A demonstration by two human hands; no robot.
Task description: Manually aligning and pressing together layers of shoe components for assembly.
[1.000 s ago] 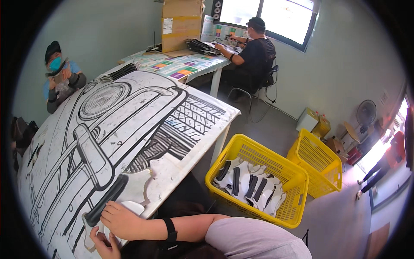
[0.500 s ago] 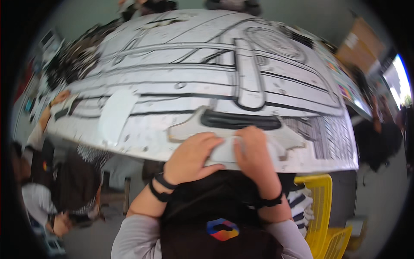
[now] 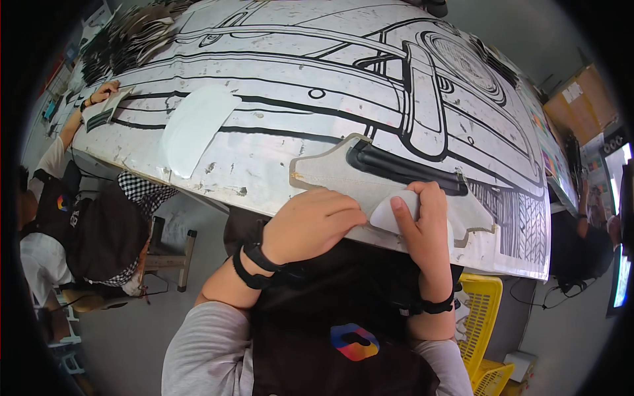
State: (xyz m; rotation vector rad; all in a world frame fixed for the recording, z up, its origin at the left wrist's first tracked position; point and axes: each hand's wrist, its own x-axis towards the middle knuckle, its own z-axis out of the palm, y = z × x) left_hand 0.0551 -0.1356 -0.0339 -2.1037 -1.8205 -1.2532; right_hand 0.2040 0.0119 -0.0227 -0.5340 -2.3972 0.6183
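Observation:
A flat beige-grey panel (image 3: 323,169) with a notched outline lies at the table's near edge. A padded black strip (image 3: 406,170) runs along its far side. My right hand (image 3: 426,224) grips a white rounded sheet piece (image 3: 391,212) over the panel, thumb on its face. My left hand (image 3: 314,223) rests at the panel's near edge. Its fingers are pressed together, pointing at the white piece; what they pinch, if anything, is hidden. A larger white rounded sheet (image 3: 198,129) lies to the left on the table.
The white table (image 3: 264,155) bears black line drawings. At the far left, a co-worker's hand (image 3: 104,92) touches a similar panel (image 3: 105,112). Dark pieces (image 3: 129,43) are piled behind it. Yellow baskets (image 3: 481,317) stand below the near right edge, and a stool (image 3: 168,261) stands lower left.
The view has turned, shifting the table. My hands have moved apart; the right hand now lifts the white piece at an angle, while the left has turned its fingers toward it.

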